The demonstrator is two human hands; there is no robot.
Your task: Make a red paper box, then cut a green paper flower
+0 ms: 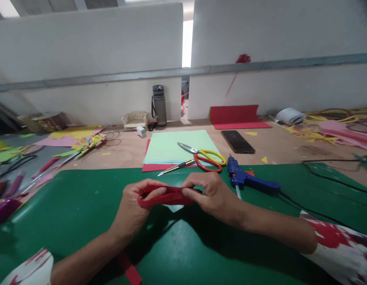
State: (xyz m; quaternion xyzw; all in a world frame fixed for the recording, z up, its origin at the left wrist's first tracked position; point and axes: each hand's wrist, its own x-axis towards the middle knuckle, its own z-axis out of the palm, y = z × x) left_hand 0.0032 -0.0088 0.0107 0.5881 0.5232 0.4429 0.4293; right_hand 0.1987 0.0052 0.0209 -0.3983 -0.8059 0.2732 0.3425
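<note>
Fingers: left hand (132, 209) and right hand (213, 196) pinch closed on a red paper strip (165, 198), over the green mat (82, 198).
Table (127, 150): scissors (201, 158), blue glue gun (249, 180), phone (237, 141), paper sheets (171, 146) behind.
Room: white partition panels (97, 51).

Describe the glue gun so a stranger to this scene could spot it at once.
Start at the green mat covering the near half of the table. At its far edge, just right of the right hand pinching the folded red paper, lies the glue gun. Unlike the scissors beside it, it is blue, with a black cord trailing off to the right.
</note>
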